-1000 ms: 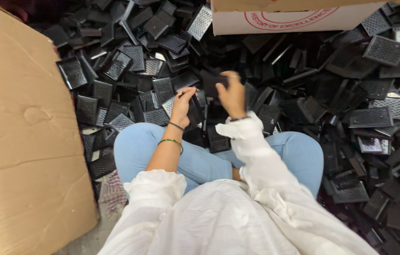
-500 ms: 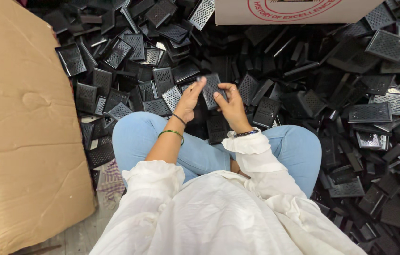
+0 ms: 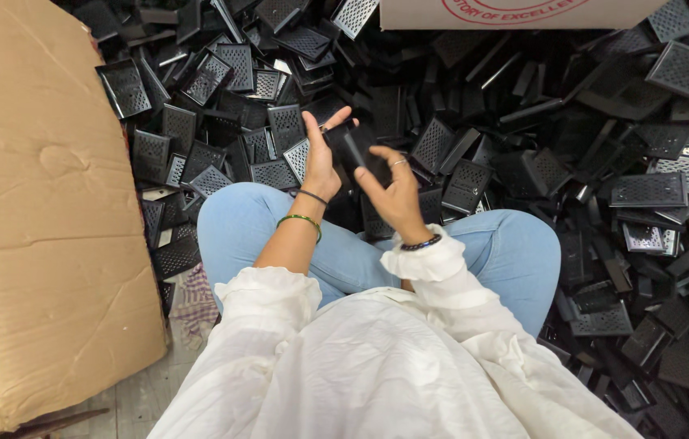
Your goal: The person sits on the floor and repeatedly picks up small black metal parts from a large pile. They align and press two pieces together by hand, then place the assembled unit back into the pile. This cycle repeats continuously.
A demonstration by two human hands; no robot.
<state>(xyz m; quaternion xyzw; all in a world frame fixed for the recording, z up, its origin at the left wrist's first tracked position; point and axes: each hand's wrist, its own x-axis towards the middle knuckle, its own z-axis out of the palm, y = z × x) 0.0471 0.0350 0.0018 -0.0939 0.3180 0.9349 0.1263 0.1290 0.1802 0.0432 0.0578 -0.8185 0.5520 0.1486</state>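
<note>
Head view: left hand (image 3: 320, 162) grips one black grille part (image 3: 350, 146); right hand (image 3: 397, 191), fingers loosely spread, touches it; heaped grilles (image 3: 645, 191) surround, none visibly sorted.

The floor (image 3: 137, 402) carries a big heap of black perforated plastic pieces (image 3: 645, 191). A flat cardboard sheet (image 3: 43, 211) lies at left, and a checked cloth (image 3: 195, 302) beside it.

Single view, worn on the head, looking steeply down and forward over the lap from close above. Nearest: white sleeves and blue-jeaned knees. Mid-frame: left hand (image 3: 320, 162) and right hand (image 3: 397, 191). Farther out: pile of black grille parts (image 3: 653, 191). Left edge: flattened cardboard (image 3: 43, 211).
</note>
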